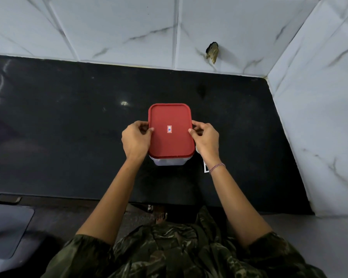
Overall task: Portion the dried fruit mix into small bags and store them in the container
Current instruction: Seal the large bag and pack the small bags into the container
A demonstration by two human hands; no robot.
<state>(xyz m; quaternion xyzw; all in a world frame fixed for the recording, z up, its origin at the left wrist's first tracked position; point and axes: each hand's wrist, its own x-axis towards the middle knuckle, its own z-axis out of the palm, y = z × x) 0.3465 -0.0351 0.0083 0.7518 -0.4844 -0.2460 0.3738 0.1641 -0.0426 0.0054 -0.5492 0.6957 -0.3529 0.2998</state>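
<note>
White marble-look wall tiles (229, 27) run behind and to your right. Below them is the black counter (68, 127), w/ a grey appliance (6, 227) at lower left. The container (169, 161) sits mid-counter, straight in front of you; its body is clear plastic, and whether it rests on the counter or is just lifted can't be told. The red lid (170, 145) covers it fully, so contents can't be seen. Your L hand (136, 139) grips the lid's left edge, thumb on top, fingers curled round the rim. Your R hand (206, 140) does the same on the right edge, thumb tip on the lid, fingers wrapped over the side. There's a thin bracelet (217, 167) on your R wrist and a small sticker (169, 129) at lid centre.
</note>
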